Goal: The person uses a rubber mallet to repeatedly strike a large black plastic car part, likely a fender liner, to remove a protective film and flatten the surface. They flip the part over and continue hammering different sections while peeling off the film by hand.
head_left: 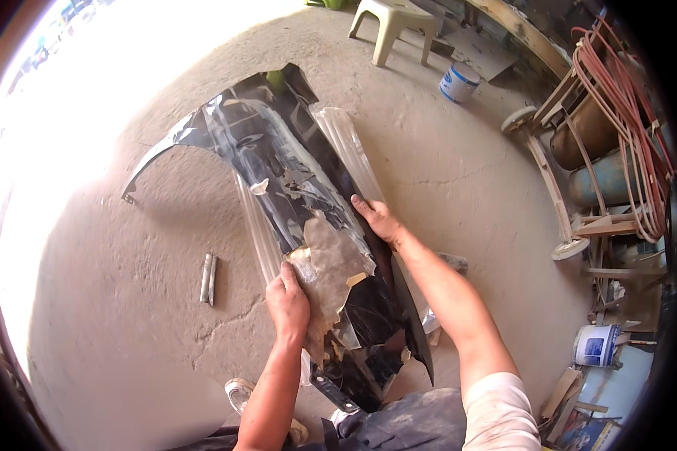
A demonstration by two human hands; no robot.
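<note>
A black car fender [241, 124] lies lengthwise in front of me, its curved wheel-arch end reaching to the far left. Its paint is scraped and scuffed, and a beige-grey torn-edged patch [331, 252] covers part of the near half. My left hand [287, 304] grips the left edge beside this patch, thumb on top. On the opposite edge, farther up, my right hand [380, 219] is closed with its thumb over the rim; its other fingers are partly hidden. Beneath the fender, a translucent ribbed support [259, 233] shows on both sides.
Two short grey sticks [208, 279] lie on the concrete floor at left. A cream plastic stool [399, 19] and a blue-white can [459, 83] stand at the back. Along the right are a wheeled cart [553, 188], red hoses [617, 90], and a white-blue bucket [597, 346].
</note>
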